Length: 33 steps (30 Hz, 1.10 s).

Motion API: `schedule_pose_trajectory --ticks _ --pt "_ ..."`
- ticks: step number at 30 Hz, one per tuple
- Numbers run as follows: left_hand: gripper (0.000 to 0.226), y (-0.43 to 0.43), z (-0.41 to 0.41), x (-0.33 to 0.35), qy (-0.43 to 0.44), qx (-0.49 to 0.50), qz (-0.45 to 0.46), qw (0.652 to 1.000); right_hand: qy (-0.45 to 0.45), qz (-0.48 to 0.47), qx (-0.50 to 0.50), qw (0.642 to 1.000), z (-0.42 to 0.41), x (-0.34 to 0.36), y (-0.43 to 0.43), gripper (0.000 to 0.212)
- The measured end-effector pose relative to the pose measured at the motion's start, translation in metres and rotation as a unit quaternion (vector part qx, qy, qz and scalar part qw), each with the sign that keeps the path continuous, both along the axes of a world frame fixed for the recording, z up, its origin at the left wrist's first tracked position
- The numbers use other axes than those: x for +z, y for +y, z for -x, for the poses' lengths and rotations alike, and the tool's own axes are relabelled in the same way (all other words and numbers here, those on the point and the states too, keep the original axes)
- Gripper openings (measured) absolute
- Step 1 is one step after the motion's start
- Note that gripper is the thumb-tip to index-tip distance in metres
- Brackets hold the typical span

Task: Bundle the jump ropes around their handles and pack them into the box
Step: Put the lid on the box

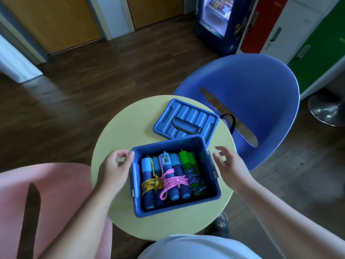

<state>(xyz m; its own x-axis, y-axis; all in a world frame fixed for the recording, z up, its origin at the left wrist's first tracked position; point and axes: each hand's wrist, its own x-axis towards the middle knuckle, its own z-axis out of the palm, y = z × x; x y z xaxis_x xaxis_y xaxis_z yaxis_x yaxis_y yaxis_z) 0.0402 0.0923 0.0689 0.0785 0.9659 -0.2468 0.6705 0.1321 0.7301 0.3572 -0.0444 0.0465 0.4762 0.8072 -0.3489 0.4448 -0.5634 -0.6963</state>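
Note:
A blue plastic box [211, 193] stands open on a round pale-green table [119, 128]. Inside lie three bundled jump ropes side by side: blue handles wrapped in yellow-green rope [150, 185], blue handles wrapped in pink rope [172, 179], and green handles wrapped in purple rope [193, 179]. My left hand [115, 165] hovers at the box's left rim, fingers loosely curled, holding nothing. My right hand [225, 161] hangs just right of the box's right rim, fingers spread. The box's blue lid [186, 120] lies flat behind the box.
A blue chair [252, 94] stands behind the table on the right and a pink chair [56, 193] on the left. A black strap [230, 120] hangs by the lid. Wooden floor surrounds the table; a metal stool base [326, 109] sits far right.

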Motion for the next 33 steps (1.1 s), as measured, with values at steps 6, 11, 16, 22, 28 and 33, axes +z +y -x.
schedule_pose_trajectory --ticks 6,11,16,22,28,33 --pt "0.033 0.116 -0.074 -0.023 0.003 -0.131 0.090 0.987 0.098 0.040 -0.109 0.988 -0.035 -0.028 0.065 0.035" --pt "0.057 0.155 -0.121 -0.054 0.093 -0.217 0.129 0.963 0.102 0.114 -0.133 0.979 -0.043 -0.058 0.092 0.037" --pt "0.059 0.166 -0.139 -0.076 0.143 -0.258 0.091 0.951 0.029 0.132 -0.118 0.984 -0.047 -0.094 0.101 0.056" --pt "0.056 0.183 -0.143 -0.080 0.129 -0.210 0.083 0.966 0.019 0.107 -0.192 0.975 -0.036 -0.072 0.110 0.056" --pt "0.055 0.193 -0.137 -0.069 0.079 -0.182 0.067 0.978 0.045 0.072 -0.217 0.972 -0.041 -0.060 0.112 0.054" --pt "0.054 0.183 -0.126 -0.037 -0.003 -0.174 0.071 0.982 0.020 0.007 -0.212 0.977 -0.050 -0.014 0.107 0.049"
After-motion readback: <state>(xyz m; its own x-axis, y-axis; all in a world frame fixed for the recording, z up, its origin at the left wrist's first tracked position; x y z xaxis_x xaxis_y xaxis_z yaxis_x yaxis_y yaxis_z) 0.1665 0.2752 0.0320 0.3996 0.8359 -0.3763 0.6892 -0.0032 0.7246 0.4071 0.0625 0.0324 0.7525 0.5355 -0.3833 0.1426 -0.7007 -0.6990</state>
